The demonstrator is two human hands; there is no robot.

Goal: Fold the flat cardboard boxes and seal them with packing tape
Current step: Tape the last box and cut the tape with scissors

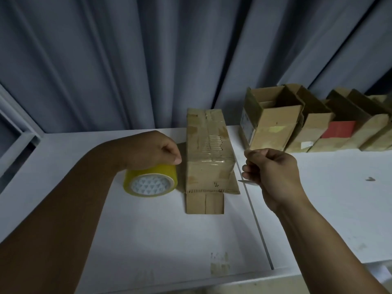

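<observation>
Steadies tape beside a sealed box

Grips the yellow tape roll (149, 180) from above with the left hand (152, 151), with fingers curled over its top edge, on the white table (148, 240) just left of the cardboard box (209, 151). Leaves that box lying mid-table with glossy tape across its top face and near flaps splayed flat. Holds the right hand (273, 168) raised just right of the box, with fingers curled in and pinching a thin pointed sliver (247, 182), possibly a small blade, too blurred to name. Faces a row of open folded boxes (297, 124) along the far right, against grey curtains (127, 60)
</observation>
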